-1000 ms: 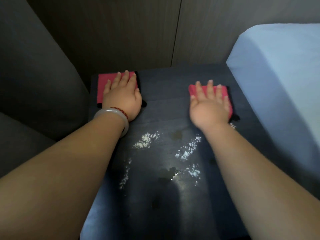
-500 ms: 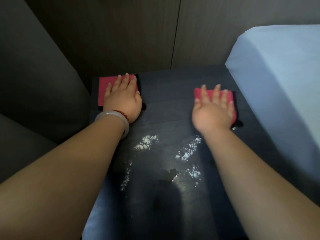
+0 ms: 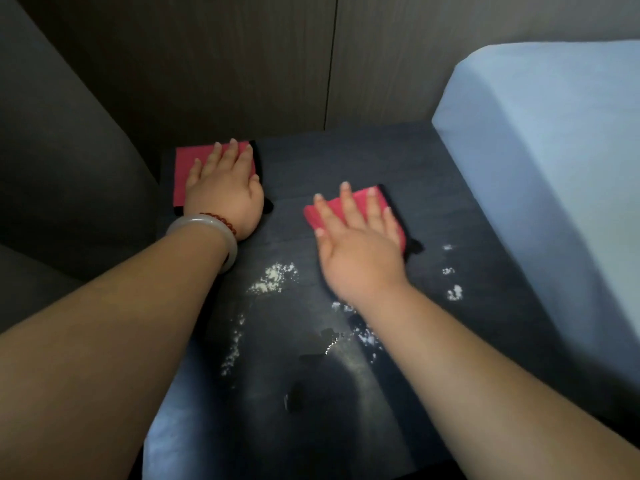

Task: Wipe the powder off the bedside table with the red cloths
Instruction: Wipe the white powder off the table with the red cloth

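While both palms are pressing flat, the left hand (image 3: 225,195) is covering one square red cloth (image 3: 188,174). The right hand (image 3: 360,251), fingers spread, is pinning another red cloth (image 3: 377,202). Grainy white powder (image 3: 273,277) is lying just behind it on the dark table (image 3: 346,154).

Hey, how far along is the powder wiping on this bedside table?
Done: little, as the far part of the bedside table looks bare. In hand: the left hand and right hand each press flat on a red cloth. Left: powder patches and streaks nearer the person.
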Action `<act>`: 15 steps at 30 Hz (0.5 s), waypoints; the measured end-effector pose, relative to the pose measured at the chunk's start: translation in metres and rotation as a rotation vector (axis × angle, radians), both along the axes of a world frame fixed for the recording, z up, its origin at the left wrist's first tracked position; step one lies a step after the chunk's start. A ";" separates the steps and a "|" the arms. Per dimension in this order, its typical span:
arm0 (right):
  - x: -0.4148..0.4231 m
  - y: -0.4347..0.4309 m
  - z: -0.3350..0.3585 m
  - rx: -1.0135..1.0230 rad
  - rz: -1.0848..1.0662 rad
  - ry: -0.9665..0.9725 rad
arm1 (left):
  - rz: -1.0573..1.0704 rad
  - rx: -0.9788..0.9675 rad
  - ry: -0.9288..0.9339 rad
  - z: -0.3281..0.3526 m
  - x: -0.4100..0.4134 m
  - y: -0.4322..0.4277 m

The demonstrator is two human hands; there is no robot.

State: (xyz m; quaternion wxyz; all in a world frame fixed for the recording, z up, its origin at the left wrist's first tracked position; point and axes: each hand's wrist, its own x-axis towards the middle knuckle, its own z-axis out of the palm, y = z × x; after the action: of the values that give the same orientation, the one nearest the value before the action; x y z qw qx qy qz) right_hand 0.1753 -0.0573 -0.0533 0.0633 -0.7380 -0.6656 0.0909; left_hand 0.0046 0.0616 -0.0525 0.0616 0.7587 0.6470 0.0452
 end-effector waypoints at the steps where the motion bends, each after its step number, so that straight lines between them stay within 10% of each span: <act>1: -0.015 -0.007 0.000 0.025 0.102 0.027 | 0.001 0.000 0.000 0.001 0.000 -0.001; 10: 0.082 0.010 -0.002 0.027 -0.276 -0.002 | -0.011 0.010 0.000 -0.002 -0.001 0.000; 15: 0.004 -0.002 -0.005 0.104 0.056 0.095 | -0.021 0.016 -0.017 -0.004 -0.001 0.001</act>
State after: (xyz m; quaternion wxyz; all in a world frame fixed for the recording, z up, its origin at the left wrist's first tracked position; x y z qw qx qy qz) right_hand 0.1796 -0.0593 -0.0583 0.1303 -0.7097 -0.6861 0.0928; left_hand 0.0032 0.0622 -0.0561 0.0616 0.7654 0.6382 0.0560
